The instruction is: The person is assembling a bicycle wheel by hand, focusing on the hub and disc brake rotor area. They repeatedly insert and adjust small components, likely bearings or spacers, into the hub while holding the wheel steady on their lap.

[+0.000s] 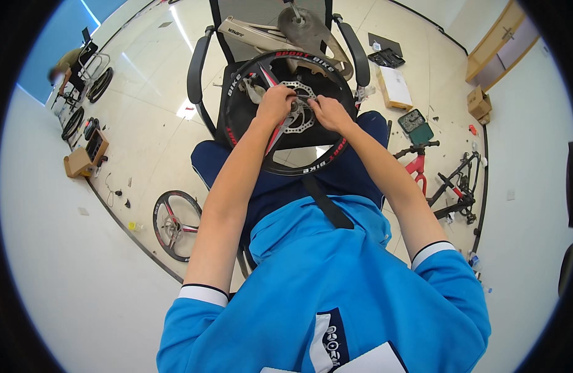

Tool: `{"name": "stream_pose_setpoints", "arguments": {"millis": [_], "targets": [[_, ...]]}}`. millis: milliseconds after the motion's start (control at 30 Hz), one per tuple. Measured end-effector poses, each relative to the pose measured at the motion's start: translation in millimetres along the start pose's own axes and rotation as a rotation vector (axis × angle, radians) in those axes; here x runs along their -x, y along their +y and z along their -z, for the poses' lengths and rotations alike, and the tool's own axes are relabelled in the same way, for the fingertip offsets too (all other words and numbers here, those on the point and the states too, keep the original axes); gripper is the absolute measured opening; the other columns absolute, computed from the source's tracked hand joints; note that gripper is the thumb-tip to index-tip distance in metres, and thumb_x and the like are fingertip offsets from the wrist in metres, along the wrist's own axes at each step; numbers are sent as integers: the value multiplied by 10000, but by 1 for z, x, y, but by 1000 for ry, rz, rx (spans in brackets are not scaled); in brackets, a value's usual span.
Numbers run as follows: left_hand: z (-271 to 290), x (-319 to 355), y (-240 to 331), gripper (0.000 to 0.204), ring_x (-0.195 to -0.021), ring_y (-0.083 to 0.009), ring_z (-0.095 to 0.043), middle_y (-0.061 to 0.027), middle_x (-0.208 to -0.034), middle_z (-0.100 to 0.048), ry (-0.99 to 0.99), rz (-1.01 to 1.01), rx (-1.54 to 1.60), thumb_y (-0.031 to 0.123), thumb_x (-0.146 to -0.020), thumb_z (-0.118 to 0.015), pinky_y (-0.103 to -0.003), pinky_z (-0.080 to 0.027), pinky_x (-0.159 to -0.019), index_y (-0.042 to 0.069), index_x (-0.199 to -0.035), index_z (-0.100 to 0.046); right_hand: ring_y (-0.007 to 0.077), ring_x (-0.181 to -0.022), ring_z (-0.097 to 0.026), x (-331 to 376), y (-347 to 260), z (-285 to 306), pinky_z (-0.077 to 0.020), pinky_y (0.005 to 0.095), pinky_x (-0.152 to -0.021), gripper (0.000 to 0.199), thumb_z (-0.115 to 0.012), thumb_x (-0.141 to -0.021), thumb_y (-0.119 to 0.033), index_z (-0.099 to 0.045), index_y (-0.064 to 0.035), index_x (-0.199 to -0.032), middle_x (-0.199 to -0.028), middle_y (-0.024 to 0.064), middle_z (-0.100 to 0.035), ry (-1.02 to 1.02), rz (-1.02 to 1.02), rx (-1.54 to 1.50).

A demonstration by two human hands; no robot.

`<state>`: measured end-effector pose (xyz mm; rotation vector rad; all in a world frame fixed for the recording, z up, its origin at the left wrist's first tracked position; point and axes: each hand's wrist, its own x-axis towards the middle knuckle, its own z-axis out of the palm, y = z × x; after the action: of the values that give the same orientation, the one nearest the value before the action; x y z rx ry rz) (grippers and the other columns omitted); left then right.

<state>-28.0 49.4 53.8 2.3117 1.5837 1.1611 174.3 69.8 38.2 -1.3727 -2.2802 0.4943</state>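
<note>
Both hands, left hand (275, 102) and right hand (328, 113), grip narrow at the hub and brake disc (302, 118) of the black bike wheel (286, 163) lying on the chair (198, 65): rigid, likely light, disc edge thin, so rim is the safer hold.

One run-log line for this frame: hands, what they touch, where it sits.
left hand: on brake disc at hub | right hand: on same disc | bike wheel: flat on office chair | spare wheel: on floor

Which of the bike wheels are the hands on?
The black wheel on the person's lap, against the chair; both hands are at its brake disc. The other wheel lies untouched on the floor.
</note>
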Motion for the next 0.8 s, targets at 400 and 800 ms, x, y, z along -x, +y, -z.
{"name": "stream_pose_setpoints", "arguments": {"millis": [400, 800], "targets": [[2, -1, 8, 157, -888, -353, -652, -183, -903, -687, -48, 65, 59, 78, -795, -646, -420, -510, -821, 9, -921, -710, 477, -887, -608, 10, -5, 0, -478, 537, -798, 470, -437, -986, -412, -593, 27, -919, -884, 307, -639, -13, -28, -44], [1, -4, 0, 137, -961, -342, -600, -164, -931, -636, -103, -38, -62, 58, -791, -610, -424, -493, -863, 15, -869, -714, 459, -811, -649, 14, -23, -10, -517, 500, -760, 547, -380, -1007, -376, -643, 81, -859, -829, 312, -642, -255, -127, -207]]}}
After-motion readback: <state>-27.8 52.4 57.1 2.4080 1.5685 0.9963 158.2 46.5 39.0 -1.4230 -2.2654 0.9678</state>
